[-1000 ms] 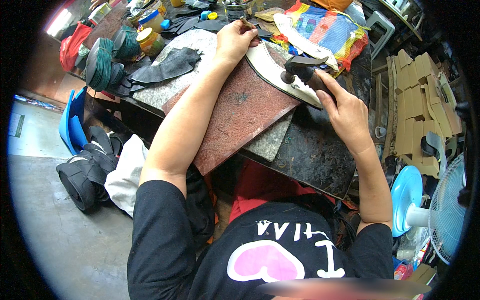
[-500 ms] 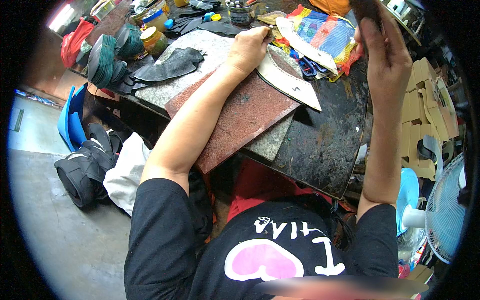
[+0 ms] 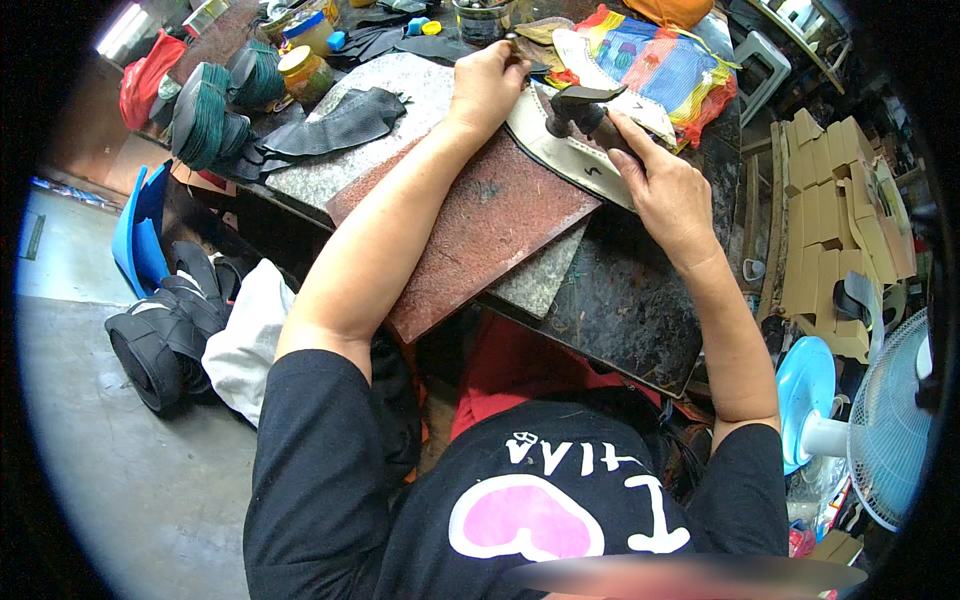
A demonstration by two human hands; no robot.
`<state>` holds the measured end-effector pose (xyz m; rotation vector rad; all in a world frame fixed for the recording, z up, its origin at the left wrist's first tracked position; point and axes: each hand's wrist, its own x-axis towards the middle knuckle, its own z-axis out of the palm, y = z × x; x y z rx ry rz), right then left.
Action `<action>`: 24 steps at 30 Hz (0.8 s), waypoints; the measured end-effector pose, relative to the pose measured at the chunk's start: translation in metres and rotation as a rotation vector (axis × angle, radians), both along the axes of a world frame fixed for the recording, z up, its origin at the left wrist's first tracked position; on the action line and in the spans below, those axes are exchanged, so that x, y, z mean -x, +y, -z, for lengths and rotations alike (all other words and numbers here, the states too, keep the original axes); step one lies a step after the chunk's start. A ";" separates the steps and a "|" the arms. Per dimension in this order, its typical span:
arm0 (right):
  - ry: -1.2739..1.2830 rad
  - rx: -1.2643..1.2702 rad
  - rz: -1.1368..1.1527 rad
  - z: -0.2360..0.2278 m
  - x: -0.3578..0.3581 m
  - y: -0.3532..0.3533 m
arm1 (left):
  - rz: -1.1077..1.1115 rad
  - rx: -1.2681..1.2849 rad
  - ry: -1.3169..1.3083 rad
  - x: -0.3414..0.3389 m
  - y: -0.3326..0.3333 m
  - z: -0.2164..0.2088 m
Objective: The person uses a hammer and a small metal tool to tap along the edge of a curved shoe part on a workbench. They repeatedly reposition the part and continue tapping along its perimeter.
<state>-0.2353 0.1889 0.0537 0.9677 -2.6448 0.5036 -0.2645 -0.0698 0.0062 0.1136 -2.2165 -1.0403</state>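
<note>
My right hand (image 3: 665, 190) is wrapped round the handle of a hammer (image 3: 585, 100), its dark head low over a white curved pattern piece (image 3: 572, 160). A row of small marks runs along that piece, which lies partly on a reddish-brown board (image 3: 480, 225). At the piece's far left end, my left hand (image 3: 488, 88) is closed, the fingers pinched round a thin rod-like tool (image 3: 513, 42). Only the tool's top end shows, so its kind is unclear. A second white curved piece (image 3: 655, 117) lies just beyond the hammer.
Under the board is a grey stone slab (image 3: 390, 80) with dark grey material pieces (image 3: 340, 125) on it. Jars (image 3: 303, 72) and green cord spools (image 3: 205, 115) stand at the left. A colourful mesh bag (image 3: 650, 65) lies at the far right; a fan (image 3: 895, 420) stands beside the table.
My right hand has come down and left with the hammer, from raised at the upper right to just over the white piece. My left hand has stayed nearly in place.
</note>
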 end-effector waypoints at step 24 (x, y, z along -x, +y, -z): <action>0.077 0.485 -0.180 -0.058 0.024 -0.002 | 0.067 0.322 0.141 -0.007 0.002 -0.007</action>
